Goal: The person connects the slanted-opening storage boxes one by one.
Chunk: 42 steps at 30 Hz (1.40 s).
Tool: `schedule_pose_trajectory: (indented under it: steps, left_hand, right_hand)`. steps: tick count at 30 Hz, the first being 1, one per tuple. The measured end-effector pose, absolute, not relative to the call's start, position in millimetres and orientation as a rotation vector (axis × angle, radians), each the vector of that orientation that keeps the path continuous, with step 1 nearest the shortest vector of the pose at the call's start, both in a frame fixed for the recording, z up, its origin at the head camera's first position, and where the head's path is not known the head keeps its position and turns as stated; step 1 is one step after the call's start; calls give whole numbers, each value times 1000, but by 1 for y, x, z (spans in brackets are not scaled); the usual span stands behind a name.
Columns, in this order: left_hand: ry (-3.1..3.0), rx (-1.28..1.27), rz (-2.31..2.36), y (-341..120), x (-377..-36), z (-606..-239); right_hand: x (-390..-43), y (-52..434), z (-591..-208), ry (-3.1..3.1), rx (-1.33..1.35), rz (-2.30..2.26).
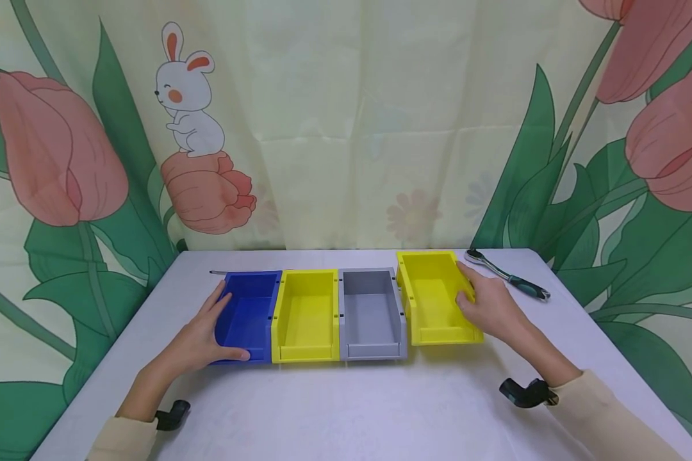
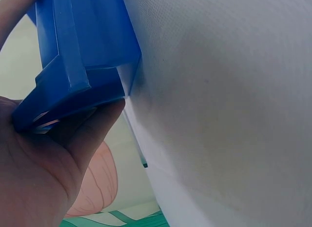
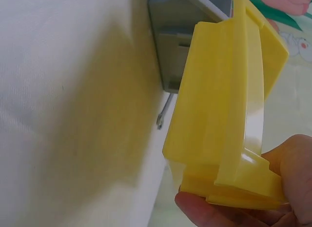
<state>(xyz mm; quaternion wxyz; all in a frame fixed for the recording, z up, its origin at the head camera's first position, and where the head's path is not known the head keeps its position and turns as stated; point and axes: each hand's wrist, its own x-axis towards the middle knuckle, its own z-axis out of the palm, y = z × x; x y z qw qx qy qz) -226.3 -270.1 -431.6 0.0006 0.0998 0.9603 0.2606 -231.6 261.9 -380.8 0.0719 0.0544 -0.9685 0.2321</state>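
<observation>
In the head view, a blue bin (image 1: 248, 314), a yellow bin (image 1: 308, 314) and a grey bin (image 1: 371, 314) stand side by side in a row. My left hand (image 1: 198, 336) grips the blue bin at its left side, thumb at the front edge and fingers over the left wall. Another yellow bin (image 1: 435, 298) is held by my right hand (image 1: 493, 304) at its right wall. The right wrist view shows this yellow bin (image 3: 209, 100) raised off the table, tilted, beside the grey bin (image 3: 170, 41). No contents show in the bins.
A ratchet wrench (image 1: 510, 275) with a green and black handle lies at the table's back right. Behind the blue bin, a thin metal tip (image 1: 217, 273) pokes out. The white table (image 1: 346, 410) ends at a flower-printed curtain (image 1: 346, 128).
</observation>
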Motion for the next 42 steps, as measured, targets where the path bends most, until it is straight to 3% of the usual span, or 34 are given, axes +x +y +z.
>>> schedule_pose_trajectory:
  steps: [20,34,42]
  left_hand:
    - [3032,348,827,-270,-225,-431]
    - [3032,333,812,-271,-224,-431]
    - [3020,324,823,-271,-225,-431]
  right_hand:
    - [-236,253,-353,-2783,300,487]
    - [-252,228,-342,-2870,818,522]
    - [-262,220,-338,-2993,931,513]
